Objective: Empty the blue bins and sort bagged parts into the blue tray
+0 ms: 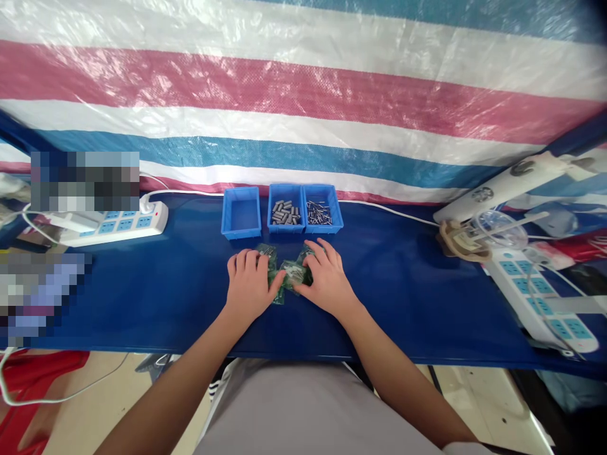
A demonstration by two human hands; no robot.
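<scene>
Green packets (293,272) under left hand (247,287) and right hand (331,284): fingers part-curled, probably steadying; firm grip cannot be confirmed. Blue bins (286,229) mid-frame, likely for short reach.

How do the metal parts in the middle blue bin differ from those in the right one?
The thick pieces in the middle bin are stubby cylinders; the thin pieces in the right bin are slender, like pins. The thick pieces read as separate chunks, while the thin pieces crisscross in a tangle. Both lie loose and look grey and metallic.
</scene>
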